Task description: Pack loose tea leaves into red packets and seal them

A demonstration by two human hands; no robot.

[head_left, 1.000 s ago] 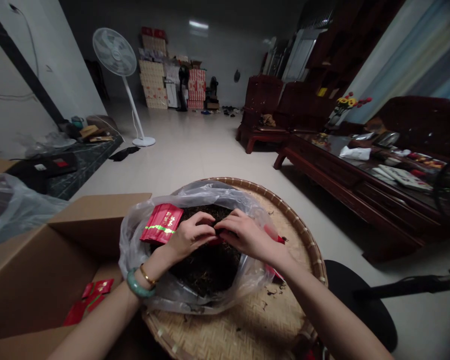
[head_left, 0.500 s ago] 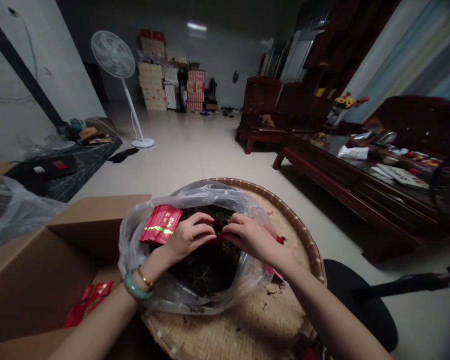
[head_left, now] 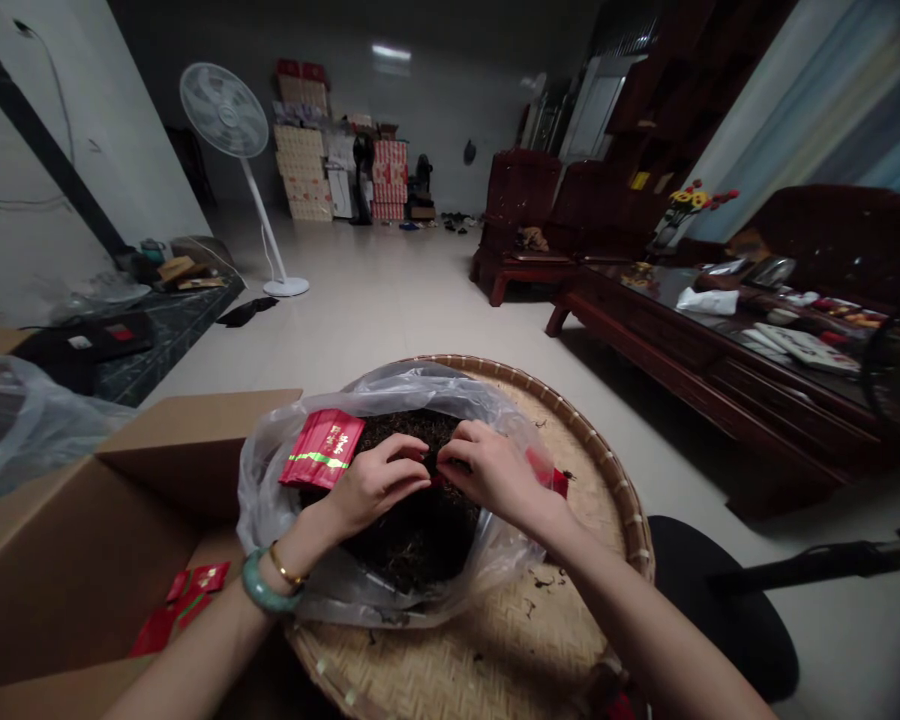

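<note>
My left hand point(head_left: 379, 480), with a jade bangle and a gold bracelet at the wrist, is curled, its thumb and fingers at a red packet point(head_left: 436, 481). Only a thin red edge of that packet shows between my hands. Close beside it, my right hand point(head_left: 487, 470) has its fingers pinched together; what lies in them is hidden. Both hands are above dark, dried, tea-like leaves point(head_left: 412, 555) in an open clear plastic bag point(head_left: 270, 510). A stack of red packets point(head_left: 322, 447) with gold print and a green stripe rests on the bag's left side.
Under the bag is a round woven bamboo tray point(head_left: 495, 650), with scattered leaf bits. An open cardboard box point(head_left: 37, 570) at left holds red packets point(head_left: 172, 610). A black round base point(head_left: 720, 620) stands at right, a dark wooden table point(head_left: 667, 350) beyond it.
My right hand has shifted slightly left and up, its fingers more curled. My left hand is almost where it was. Less of the red packet's edge shows between them.
</note>
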